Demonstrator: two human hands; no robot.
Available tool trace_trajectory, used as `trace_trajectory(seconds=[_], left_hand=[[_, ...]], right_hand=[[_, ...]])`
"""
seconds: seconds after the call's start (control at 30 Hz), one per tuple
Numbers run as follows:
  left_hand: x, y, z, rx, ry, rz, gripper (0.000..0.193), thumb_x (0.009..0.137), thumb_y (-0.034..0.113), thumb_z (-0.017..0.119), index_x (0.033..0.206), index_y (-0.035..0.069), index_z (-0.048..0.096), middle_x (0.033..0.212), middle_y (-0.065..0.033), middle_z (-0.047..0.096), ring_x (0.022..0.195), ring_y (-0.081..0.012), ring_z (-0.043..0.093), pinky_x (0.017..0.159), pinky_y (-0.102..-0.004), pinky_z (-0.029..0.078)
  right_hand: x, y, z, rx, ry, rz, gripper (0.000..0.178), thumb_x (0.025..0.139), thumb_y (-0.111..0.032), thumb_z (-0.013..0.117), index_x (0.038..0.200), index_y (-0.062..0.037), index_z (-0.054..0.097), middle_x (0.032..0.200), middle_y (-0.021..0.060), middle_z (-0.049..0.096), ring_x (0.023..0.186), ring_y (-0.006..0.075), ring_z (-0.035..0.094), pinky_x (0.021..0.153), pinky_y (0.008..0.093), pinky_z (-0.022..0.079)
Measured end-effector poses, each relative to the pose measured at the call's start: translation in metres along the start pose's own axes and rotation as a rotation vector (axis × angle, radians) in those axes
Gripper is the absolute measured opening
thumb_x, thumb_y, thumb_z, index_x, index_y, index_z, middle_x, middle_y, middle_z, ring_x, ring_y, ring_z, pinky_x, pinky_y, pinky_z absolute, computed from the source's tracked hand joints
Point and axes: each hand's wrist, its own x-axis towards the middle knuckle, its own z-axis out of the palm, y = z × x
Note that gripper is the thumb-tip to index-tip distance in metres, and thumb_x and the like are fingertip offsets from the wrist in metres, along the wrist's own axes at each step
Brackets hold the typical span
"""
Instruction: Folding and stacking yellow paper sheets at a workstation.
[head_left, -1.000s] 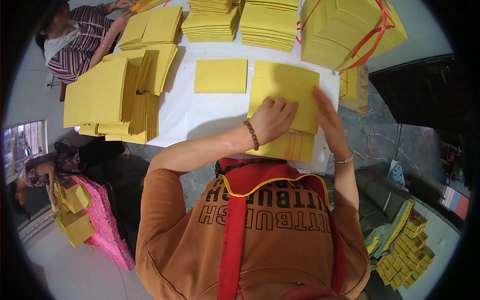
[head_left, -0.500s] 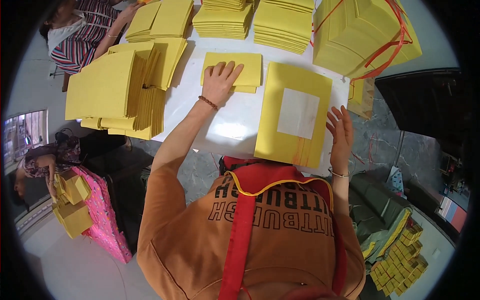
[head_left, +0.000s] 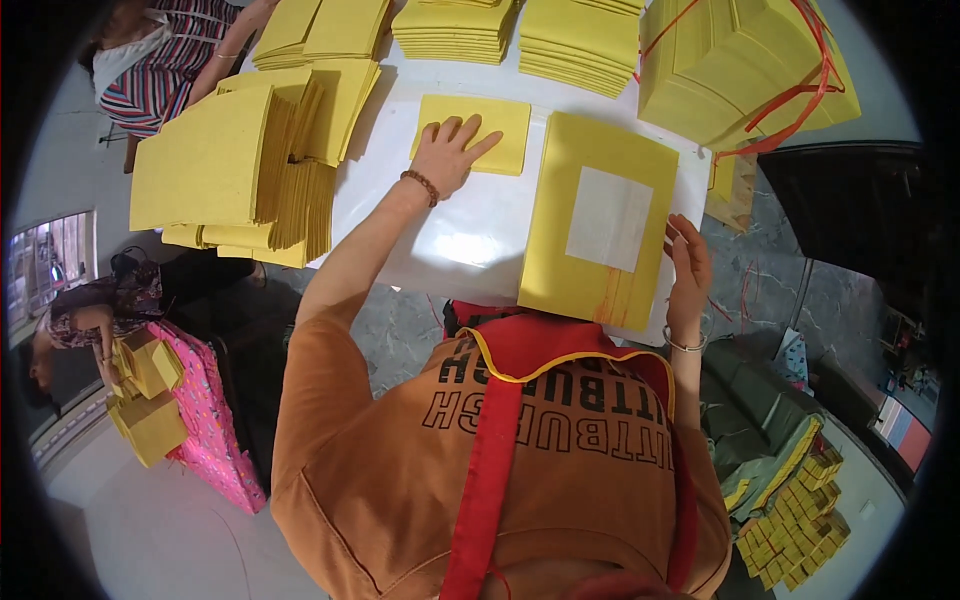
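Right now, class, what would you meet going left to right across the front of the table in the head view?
Leaning yellow paper pile → left hand → white patch → right hand.

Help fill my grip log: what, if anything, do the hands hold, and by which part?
Nothing appears held: the left hand lies spread on the lower left of the small yellow sheet; the right hand is open beside the large yellow sheet.

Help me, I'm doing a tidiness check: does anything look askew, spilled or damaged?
The yellow pile on the left of the table looks askew: its pieces jut at differing angles, unlike the neater far stacks. Reddish streaks on the large yellow sheet beside the right hand may be print or a stain. No spill shows.
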Motion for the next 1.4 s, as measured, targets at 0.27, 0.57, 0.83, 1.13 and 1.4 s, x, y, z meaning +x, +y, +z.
trace_trajectory(seconds=[0.27,0.57,0.83,1.13,1.4], left_hand=[[-0.011,0.008,0.024,-0.277,-0.061,-0.157,0.057,0.088,0.047,0.042,0.14,0.028,0.03,0.147,-0.0106,0.02,0.135,-0.0324,0.015,0.106,-0.0541,0.009],[-0.001,-0.002,-0.003,-0.153,-0.008,-0.024,0.047,0.088,0.045,0.045,0.13,0.025,0.045,0.139,-0.013,0.035,0.127,-0.0332,0.03,0.101,-0.0521,0.023],[-0.003,0.092,-0.129,-0.618,0.092,0.346,0.033,0.082,0.02,0.058,0.114,0.009,0.057,0.118,-0.0094,0.054,0.102,-0.0262,0.051,0.084,-0.0386,0.04],[-0.02,0.132,-0.134,-0.681,0.079,0.522,0.018,0.077,0.014,0.064,0.093,0.006,0.062,0.092,-0.0074,0.062,0.079,-0.0215,0.056,0.07,-0.0317,0.045],[-0.013,0.126,-0.13,-1.108,-0.057,0.18,0.014,0.084,0.013,0.056,0.086,0.002,0.064,0.074,-0.0134,0.063,0.066,-0.0269,0.062,0.059,-0.0337,0.048]], right_hand=[[-0.001,-0.009,0.0,-0.101,0.045,-0.055,0.032,0.09,-0.008,0.05,0.121,-0.0016,0.052,0.122,0.0073,0.054,0.113,0.0168,0.049,0.095,0.0293,0.036],[-0.002,-0.028,0.009,-0.763,-0.335,-0.567,0.026,0.076,-0.015,0.065,0.102,-0.0121,0.063,0.118,0.0041,0.056,0.119,0.0266,0.044,0.096,0.0402,0.033],[0.0,-0.014,0.008,-0.648,-0.418,-0.542,0.019,0.077,-0.014,0.065,0.095,-0.0099,0.065,0.113,0.0035,0.057,0.119,0.0287,0.044,0.096,0.0371,0.036],[0.0,-0.004,0.003,-0.142,-0.36,-0.142,0.033,0.095,-0.024,0.04,0.103,-0.0024,0.063,0.111,0.0069,0.06,0.124,0.0233,0.039,0.102,0.0353,0.031],[0.0,-0.01,0.003,-0.071,-0.377,-0.12,0.045,0.098,-0.032,0.031,0.106,-0.0006,0.061,0.11,0.0084,0.06,0.124,0.0243,0.037,0.104,0.035,0.027]])
